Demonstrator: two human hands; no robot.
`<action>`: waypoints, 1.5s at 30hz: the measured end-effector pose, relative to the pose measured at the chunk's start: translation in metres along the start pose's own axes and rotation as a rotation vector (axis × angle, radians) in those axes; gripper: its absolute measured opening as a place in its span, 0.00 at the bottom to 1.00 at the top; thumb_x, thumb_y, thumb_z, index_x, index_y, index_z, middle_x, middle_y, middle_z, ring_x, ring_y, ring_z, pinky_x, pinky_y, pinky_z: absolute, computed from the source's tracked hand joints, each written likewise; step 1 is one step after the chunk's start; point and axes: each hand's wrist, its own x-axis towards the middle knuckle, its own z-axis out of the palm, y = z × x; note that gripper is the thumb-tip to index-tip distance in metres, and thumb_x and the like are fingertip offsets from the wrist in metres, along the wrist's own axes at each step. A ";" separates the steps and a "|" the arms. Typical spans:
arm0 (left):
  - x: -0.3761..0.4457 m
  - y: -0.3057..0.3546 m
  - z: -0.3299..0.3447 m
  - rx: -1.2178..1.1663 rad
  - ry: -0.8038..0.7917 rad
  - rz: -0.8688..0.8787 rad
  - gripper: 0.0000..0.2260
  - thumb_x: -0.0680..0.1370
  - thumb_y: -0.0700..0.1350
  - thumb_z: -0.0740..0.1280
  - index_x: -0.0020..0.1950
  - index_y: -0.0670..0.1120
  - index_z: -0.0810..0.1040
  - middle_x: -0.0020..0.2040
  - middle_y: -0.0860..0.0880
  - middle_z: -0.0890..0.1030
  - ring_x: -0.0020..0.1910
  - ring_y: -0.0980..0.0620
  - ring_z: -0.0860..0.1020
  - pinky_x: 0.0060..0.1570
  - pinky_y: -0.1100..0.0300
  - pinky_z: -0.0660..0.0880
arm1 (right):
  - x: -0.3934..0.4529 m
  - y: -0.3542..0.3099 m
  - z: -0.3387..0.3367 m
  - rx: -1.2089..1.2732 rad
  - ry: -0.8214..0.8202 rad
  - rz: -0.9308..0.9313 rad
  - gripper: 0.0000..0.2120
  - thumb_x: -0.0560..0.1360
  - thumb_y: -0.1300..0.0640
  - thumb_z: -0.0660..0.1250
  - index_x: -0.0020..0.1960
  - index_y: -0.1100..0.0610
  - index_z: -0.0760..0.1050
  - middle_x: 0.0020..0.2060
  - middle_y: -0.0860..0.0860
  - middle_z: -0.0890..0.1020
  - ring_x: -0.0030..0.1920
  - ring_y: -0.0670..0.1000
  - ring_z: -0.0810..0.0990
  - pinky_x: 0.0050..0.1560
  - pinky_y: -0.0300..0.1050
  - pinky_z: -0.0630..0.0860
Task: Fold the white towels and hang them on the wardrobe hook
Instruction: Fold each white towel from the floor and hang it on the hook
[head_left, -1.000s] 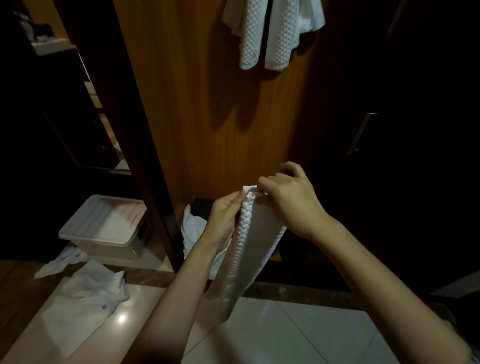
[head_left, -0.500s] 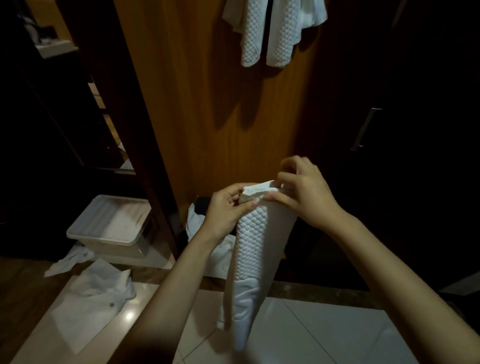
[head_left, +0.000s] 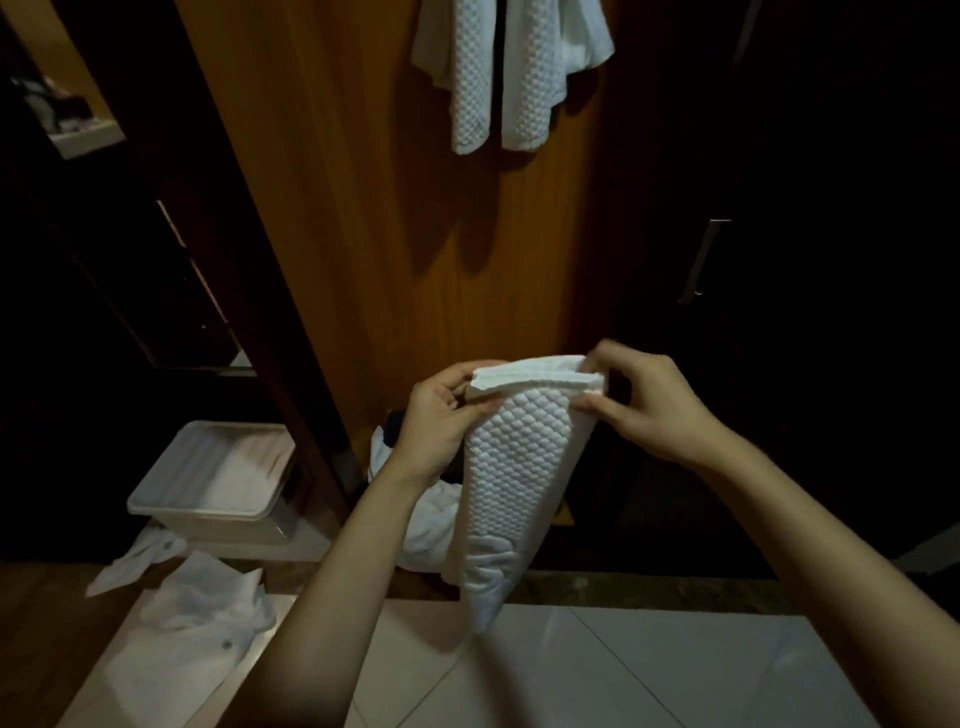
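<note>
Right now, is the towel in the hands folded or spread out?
Folded: the towel hangs as a narrow strip, layered edges showing on top between left hand and right hand.

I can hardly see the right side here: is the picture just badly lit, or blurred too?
Head view: dim, the right side nearly black; the hanging towels cast shadows on the wooden panel; the floor tile shows pale glare; the right hand is slightly smeared.

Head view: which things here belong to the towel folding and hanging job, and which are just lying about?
Belong to the job:
- folded white towel, pinched at its top edge by left hand and right hand
- white towels already hanging on the wooden wardrobe panel

Lying about:
- plastic storage box
- white garment with buttons on the floor
- dark wardrobe door handle
</note>
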 end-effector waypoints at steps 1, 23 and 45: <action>0.005 0.004 0.001 -0.009 0.001 0.012 0.16 0.71 0.29 0.67 0.52 0.46 0.79 0.46 0.55 0.84 0.48 0.58 0.82 0.45 0.67 0.76 | -0.002 0.001 0.002 0.192 0.060 0.060 0.20 0.69 0.56 0.74 0.56 0.48 0.70 0.45 0.42 0.78 0.49 0.42 0.79 0.49 0.34 0.75; 0.022 0.017 -0.006 0.168 -0.295 -0.509 0.18 0.60 0.47 0.78 0.48 0.51 0.80 0.42 0.58 0.84 0.43 0.62 0.82 0.40 0.68 0.78 | 0.052 -0.020 0.006 1.044 0.180 0.192 0.19 0.63 0.52 0.78 0.51 0.57 0.80 0.47 0.54 0.85 0.48 0.54 0.84 0.43 0.43 0.80; 0.068 0.033 0.046 -0.254 0.516 -0.366 0.23 0.80 0.55 0.59 0.73 0.49 0.60 0.71 0.46 0.68 0.68 0.43 0.68 0.68 0.44 0.65 | 0.005 -0.015 0.105 0.556 0.110 0.365 0.29 0.72 0.49 0.71 0.70 0.51 0.64 0.65 0.46 0.73 0.65 0.45 0.71 0.65 0.44 0.70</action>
